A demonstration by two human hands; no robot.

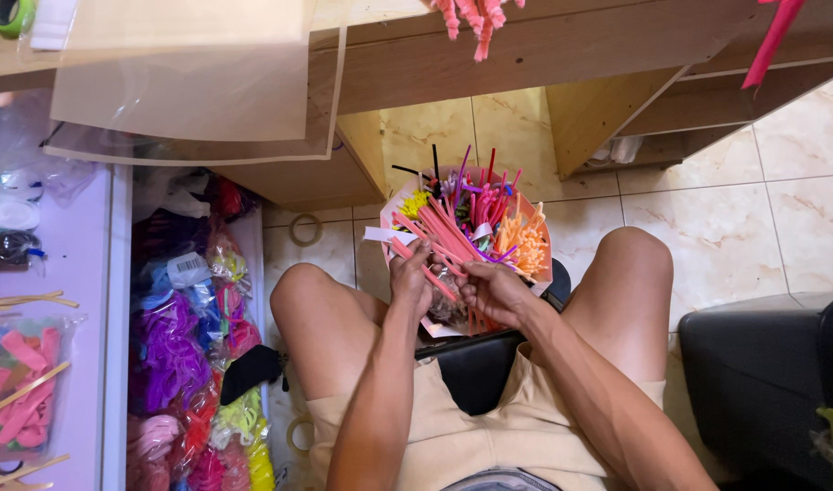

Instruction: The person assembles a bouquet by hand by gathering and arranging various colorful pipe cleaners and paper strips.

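Between my knees sits a bundle of pipe cleaners (475, 223) in pink, orange, yellow and purple, wrapped in a clear bag and pointing up toward the wooden table. My left hand (410, 277) grips several pink pipe cleaners (430, 241) near their lower ends. My right hand (491, 293) is closed around the bottom of the bundle, just right of the left hand. Both hands touch the bundle. I am seated on a black stool (475, 368).
A wooden table (525, 50) with a clear sheet (189, 100) is ahead. At left, a white shelf (80, 273) and bags of coloured craft material (184, 345). A black seat (762, 382) stands at right on the tiled floor (753, 209). Tape rings (304, 229) lie on the floor.
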